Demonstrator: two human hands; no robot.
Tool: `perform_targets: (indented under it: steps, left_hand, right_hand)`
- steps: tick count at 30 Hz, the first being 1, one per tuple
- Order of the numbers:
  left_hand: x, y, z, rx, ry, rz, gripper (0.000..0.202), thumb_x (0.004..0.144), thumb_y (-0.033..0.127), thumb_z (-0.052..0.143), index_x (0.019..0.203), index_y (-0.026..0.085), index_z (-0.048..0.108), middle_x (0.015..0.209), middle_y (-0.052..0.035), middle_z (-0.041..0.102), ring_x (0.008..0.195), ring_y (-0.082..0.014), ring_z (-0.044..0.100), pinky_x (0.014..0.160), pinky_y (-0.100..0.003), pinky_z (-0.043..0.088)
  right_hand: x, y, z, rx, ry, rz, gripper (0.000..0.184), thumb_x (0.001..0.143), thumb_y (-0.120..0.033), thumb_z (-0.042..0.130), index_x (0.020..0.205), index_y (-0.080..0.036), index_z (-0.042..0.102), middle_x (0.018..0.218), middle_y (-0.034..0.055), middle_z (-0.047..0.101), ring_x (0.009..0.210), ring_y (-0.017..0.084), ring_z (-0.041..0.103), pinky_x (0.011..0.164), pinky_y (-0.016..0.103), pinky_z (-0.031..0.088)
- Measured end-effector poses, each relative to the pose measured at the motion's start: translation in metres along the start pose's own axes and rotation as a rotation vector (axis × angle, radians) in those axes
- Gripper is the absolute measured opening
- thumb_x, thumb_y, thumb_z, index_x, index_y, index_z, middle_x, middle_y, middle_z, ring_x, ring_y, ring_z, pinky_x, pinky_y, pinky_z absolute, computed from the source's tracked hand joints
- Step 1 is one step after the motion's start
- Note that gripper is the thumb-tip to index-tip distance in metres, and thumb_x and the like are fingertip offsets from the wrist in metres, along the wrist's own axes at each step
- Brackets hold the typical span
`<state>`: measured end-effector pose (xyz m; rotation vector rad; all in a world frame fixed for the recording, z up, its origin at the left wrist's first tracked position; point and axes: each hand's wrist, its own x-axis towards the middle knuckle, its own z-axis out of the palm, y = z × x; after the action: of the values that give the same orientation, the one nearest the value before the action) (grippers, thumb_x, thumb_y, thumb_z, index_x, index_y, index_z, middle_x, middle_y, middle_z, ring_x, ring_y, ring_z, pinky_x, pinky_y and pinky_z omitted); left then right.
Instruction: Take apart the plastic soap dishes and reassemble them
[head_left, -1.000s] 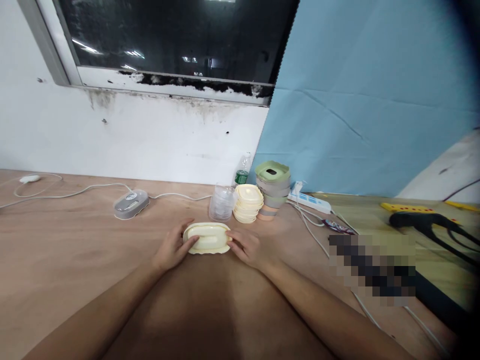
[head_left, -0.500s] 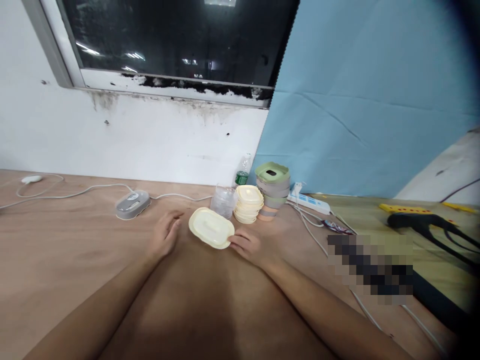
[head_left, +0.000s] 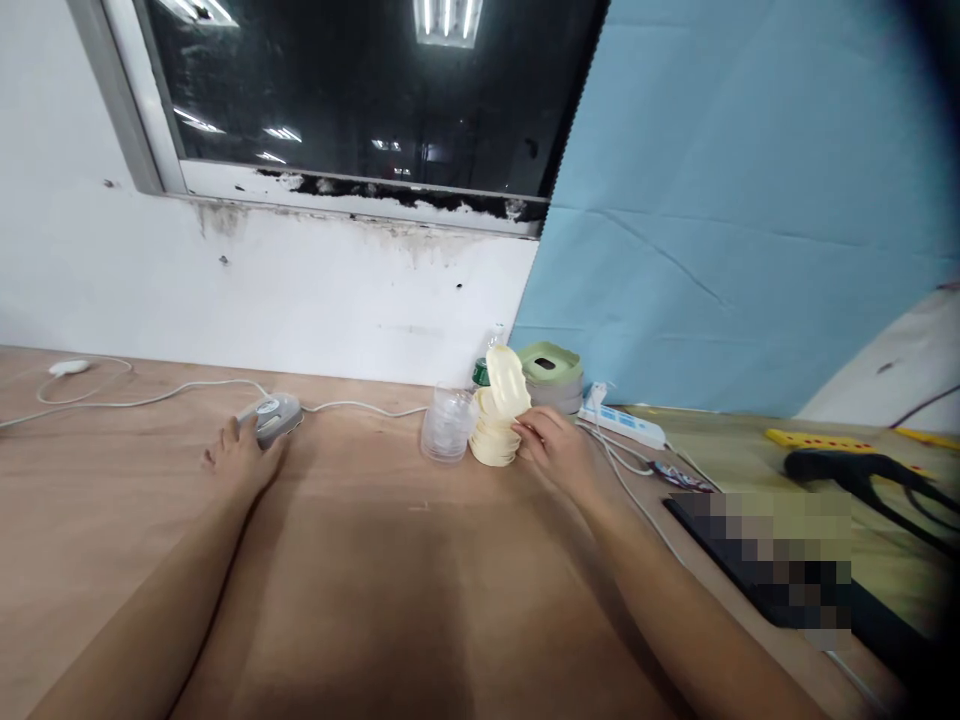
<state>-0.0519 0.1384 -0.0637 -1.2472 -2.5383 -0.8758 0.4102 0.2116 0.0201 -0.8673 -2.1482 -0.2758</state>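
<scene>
My right hand (head_left: 553, 445) pinches the edge of a cream oval lid (head_left: 508, 382). That lid is tilted up on the stack of cream lids (head_left: 495, 445), seemingly touching it. Left of the stack stands a group of clear plastic cups (head_left: 445, 428). Behind it is a taller stack with a green rimmed piece (head_left: 550, 364) on top, its lower part hidden by my hand. My left hand (head_left: 241, 462) has its fingers apart, against the near left side of a grey oval device (head_left: 277, 418); I cannot tell whether it grips it.
White cable (head_left: 367, 404) runs from the grey device along the wooden table. A bottle with a green label (head_left: 481, 372) is partly hidden behind the lids. A white power strip (head_left: 626, 426), more cables and a dark flat object (head_left: 720, 560), partly blurred out, lie right.
My right hand has carried the cream lid right and up to the lid stack, tipping it upright. My left hand has moved left to the grey device. The view has tilted up slightly.
</scene>
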Motion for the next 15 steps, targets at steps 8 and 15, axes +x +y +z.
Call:
perform_targets:
  steps: [8,15]
  left_hand:
    - [-0.009,0.016,0.003,0.059,0.056,0.038,0.054,0.08,0.06,0.051,0.115,0.02,0.06,0.148,-0.0156,0.035,0.137,-0.0352,0.029,0.11,-0.055,0.018]
    - [-0.011,0.021,0.0,-0.034,0.123,0.089,0.078,0.074,0.062,0.058,0.135,0.016,0.041,0.144,-0.0198,0.04,0.136,-0.0353,0.031,0.111,-0.056,0.015]
  right_hand:
    - [0.033,0.009,-0.004,-0.143,-0.166,0.115,0.022,0.094,-0.028,0.046,0.095,-0.02,0.067,0.096,0.0078,0.064,0.09,0.021,0.061,0.073,0.031,0.046]
    - [0.028,0.013,0.006,-0.121,-0.22,0.085,0.024,0.09,-0.021,0.049,0.101,-0.02,0.071,0.098,0.0085,0.065,0.091,0.021,0.061,0.079,0.032,0.047]
